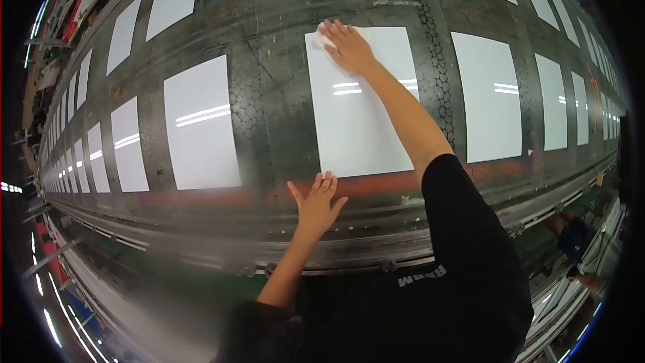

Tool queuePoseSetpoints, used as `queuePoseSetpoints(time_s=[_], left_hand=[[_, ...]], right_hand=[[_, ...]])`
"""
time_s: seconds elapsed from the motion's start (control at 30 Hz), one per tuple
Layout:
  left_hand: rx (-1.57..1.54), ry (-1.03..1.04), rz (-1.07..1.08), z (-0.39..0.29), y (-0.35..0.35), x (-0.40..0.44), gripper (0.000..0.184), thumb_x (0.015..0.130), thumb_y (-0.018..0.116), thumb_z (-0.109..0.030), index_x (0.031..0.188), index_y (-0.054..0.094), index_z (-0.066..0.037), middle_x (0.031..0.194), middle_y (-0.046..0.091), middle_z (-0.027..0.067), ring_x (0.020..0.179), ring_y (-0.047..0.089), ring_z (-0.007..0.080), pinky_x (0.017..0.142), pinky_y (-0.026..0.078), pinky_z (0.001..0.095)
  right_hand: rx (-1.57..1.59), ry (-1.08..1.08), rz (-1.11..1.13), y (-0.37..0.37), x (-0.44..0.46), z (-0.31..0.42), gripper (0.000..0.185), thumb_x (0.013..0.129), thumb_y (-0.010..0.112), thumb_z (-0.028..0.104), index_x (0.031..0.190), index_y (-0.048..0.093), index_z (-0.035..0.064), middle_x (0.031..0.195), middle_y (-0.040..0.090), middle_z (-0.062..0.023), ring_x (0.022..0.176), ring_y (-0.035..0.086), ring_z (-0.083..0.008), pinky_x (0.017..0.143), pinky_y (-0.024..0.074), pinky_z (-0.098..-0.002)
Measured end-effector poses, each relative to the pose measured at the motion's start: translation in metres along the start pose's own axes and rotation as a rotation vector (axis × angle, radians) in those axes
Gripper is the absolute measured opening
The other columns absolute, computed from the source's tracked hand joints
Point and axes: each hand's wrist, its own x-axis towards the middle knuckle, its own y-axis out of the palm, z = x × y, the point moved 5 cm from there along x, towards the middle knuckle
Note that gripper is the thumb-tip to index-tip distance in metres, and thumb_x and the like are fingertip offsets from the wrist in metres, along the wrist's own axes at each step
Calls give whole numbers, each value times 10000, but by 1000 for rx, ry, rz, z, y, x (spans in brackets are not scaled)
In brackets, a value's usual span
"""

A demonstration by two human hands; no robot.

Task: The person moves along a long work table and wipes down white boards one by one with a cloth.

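Note:
A white rectangular sheet lies on the dark, stained table in front of me. My right hand presses a pale cloth flat against the sheet's upper left part, its arm reaching across the sheet. The fingers lie over the cloth and partly hide it. My left hand rests at the sheet's lower left corner with its fingers spread and nothing held; its fingertips are at the sheet's bottom edge.
More white sheets lie in rows, among them one at left and one at right. A metal rail runs along the table's near edge. Part of another person shows at lower right.

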Motion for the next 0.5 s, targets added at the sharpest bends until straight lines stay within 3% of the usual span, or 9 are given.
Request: queuePoseSetpoints(time_s=[0.07, 0.13, 0.2, 0.27, 0.3, 0.33, 0.43, 0.5], left_hand=[[-23, -32, 95, -2, -5, 3, 637, 887, 563, -455, 1409, 413, -122, 1478, 386, 55, 1378, 338, 222, 1012, -111, 719], [-50, 12, 50, 2, -3, -3, 637, 881, 577, -441, 1412, 412, -130, 1481, 382, 48, 1383, 330, 220, 1018, -111, 713], [-73, 53, 29, 9, 2, -6, 629, 868, 612, -374, 1418, 408, -149, 1489, 370, 34, 1388, 322, 219, 1037, -106, 694], [-83, 45, 41, 9, 3, -3, 620, 865, 618, -325, 1421, 405, -153, 1491, 366, 33, 1388, 322, 222, 1046, -101, 685], [-83, 40, 54, 9, 2, -4, 617, 863, 621, -301, 1422, 404, -155, 1493, 364, 32, 1388, 321, 223, 1050, -99, 680], [-94, 24, 66, 7, -2, -4, 612, 859, 613, -266, 1424, 402, -159, 1493, 362, 35, 1386, 325, 225, 1059, -88, 674], [-70, 32, 23, 6, 1, -4, 588, 858, 594, -265, 1409, 422, -153, 1484, 377, 40, 1380, 337, 229, 1061, -73, 678], [4, 41, 8, 5, 5, -3, 571, 852, 586, -247, 1393, 436, -144, 1473, 394, 42, 1374, 346, 232, 1065, -55, 680]], right_hand=[[-29, 26, -37, -16, 9, -10, 498, 951, 475, 271, 1423, 377, 144, 1507, 320, -73, 1387, 294, -260, 1128, 235, -430], [-54, 18, -2, -27, -30, 14, 504, 949, 470, 260, 1429, 368, 147, 1508, 318, -79, 1383, 300, -276, 1131, 226, -445], [71, -109, 223, -37, -102, 55, 578, 899, 501, 214, 1447, 339, 124, 1529, 268, -109, 1400, 267, -297, 1140, 201, -467], [177, -242, 602, -69, -186, 99, 621, 882, 491, 183, 1471, 297, 150, 1542, 250, -75, 1421, 228, -275, 1159, 162, -453], [340, -307, 596, -86, -218, 107, 645, 857, 509, 180, 1469, 304, 171, 1543, 251, -54, 1426, 221, -253, 1163, 158, -444], [263, -380, 659, -94, -227, 98, 646, 854, 525, 216, 1464, 314, 188, 1540, 262, -41, 1422, 231, -242, 1164, 162, -427], [137, -304, 650, -89, -171, 34, 586, 896, 505, 259, 1452, 336, 188, 1527, 291, -30, 1408, 260, -249, 1153, 183, -435], [22, -160, 307, -82, -106, -19, 535, 937, 464, 282, 1447, 342, 176, 1523, 297, -46, 1397, 278, -268, 1130, 211, -457]])
